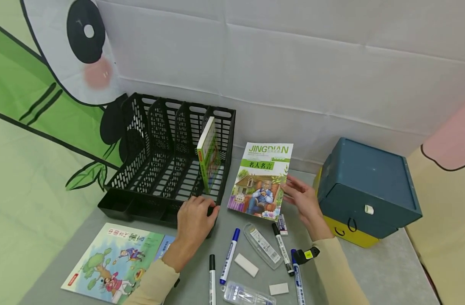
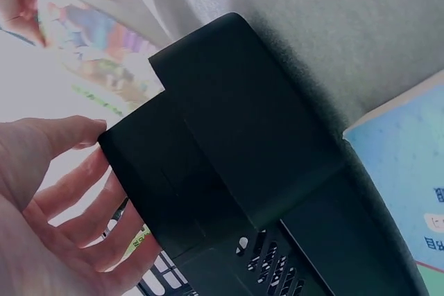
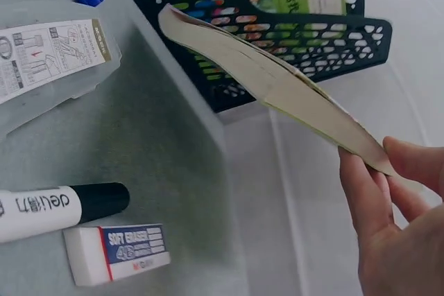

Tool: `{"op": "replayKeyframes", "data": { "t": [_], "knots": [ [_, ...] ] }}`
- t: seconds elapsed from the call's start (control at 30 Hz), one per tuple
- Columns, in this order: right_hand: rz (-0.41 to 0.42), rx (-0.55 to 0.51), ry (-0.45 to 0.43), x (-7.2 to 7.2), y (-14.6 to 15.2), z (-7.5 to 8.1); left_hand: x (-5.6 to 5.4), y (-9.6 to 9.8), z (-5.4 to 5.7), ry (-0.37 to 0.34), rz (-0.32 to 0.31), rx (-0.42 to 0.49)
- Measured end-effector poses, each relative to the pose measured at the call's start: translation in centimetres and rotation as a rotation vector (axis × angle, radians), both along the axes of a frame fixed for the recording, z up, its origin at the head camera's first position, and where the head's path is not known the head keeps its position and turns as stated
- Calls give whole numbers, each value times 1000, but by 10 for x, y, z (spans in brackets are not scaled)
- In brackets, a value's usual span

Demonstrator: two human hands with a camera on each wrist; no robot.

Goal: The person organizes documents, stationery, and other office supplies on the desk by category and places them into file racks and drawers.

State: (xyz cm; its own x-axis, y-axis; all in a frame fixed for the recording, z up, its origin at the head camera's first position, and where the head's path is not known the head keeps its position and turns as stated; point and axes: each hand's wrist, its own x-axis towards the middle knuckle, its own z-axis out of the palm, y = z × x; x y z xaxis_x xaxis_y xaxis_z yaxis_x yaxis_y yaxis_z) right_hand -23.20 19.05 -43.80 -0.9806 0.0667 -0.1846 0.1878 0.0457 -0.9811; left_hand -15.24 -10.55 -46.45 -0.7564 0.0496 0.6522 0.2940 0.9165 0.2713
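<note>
In the head view my right hand (image 1: 304,201) pinches the right edge of a book (image 1: 260,182) with a seated figure on its cover. The book is tilted up over the table, right of a black file rack (image 1: 144,209). The right wrist view shows the thumb and fingers at one end of the book (image 3: 277,88), its pages edge-on. My left hand (image 1: 196,218) grips the rack's front right corner; in the left wrist view the thumb touches the corner of the rack (image 2: 229,123) and the fingers curl along its edge. Another book (image 1: 207,154) stands upright in the rack's rightmost slot.
Flat at the front left lies a picture book (image 1: 118,262), partly over a blue one (image 1: 165,245). Several markers (image 1: 229,256), white erasers (image 1: 246,265) and clear plastic cases (image 1: 263,245) lie at the front. A blue-and-yellow box (image 1: 369,182) stands right.
</note>
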Motion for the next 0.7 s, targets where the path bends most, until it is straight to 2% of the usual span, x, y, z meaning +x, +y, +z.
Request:
{"op": "replayKeyframes", "data": {
  "t": [0.23, 0.4, 0.6, 0.7],
  "knots": [
    [2, 30, 106, 23, 6, 14, 1, -1, 2, 20, -15, 2],
    [-5, 15, 156, 37, 9, 21, 2, -1, 6, -27, -22, 49],
    [10, -18, 237, 52, 11, 27, 2, 1, 20, -152, -47, 215],
    [26, -31, 276, 59, 11, 30, -2, 2, 29, -184, -110, 350]
  ]
}}
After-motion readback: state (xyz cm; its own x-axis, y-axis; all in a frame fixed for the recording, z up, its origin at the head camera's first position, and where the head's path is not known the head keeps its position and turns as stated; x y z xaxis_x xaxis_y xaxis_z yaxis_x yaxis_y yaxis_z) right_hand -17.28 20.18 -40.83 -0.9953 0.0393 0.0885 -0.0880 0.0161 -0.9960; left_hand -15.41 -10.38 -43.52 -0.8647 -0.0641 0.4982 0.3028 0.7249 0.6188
